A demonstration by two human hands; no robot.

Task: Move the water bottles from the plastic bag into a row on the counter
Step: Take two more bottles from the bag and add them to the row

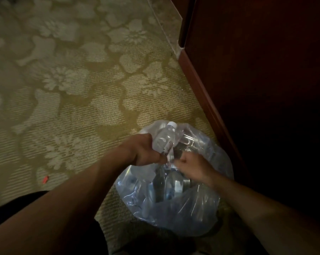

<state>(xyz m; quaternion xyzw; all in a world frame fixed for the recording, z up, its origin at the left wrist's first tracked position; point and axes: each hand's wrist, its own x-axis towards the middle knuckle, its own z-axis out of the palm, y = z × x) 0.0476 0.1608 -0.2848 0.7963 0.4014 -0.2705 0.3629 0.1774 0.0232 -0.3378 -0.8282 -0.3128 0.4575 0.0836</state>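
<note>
A clear bluish plastic bag [197,214] sits on the carpet beside a dark wooden cabinet. Several clear water bottles lie inside it, dim and blurred. My left hand [146,150] grips a clear water bottle [164,138] with a white cap, tilted up out of the bag's mouth. My right hand [191,167] is curled over the bag's opening, its fingers closed around another bottle or the plastic; the blur hides which.
A patterned beige floral carpet [72,80] covers the floor. A dark red-brown wooden cabinet [256,70] with a baseboard rises on the right. A small red scrap [45,179] lies on the carpet at the left. The counter is not in view.
</note>
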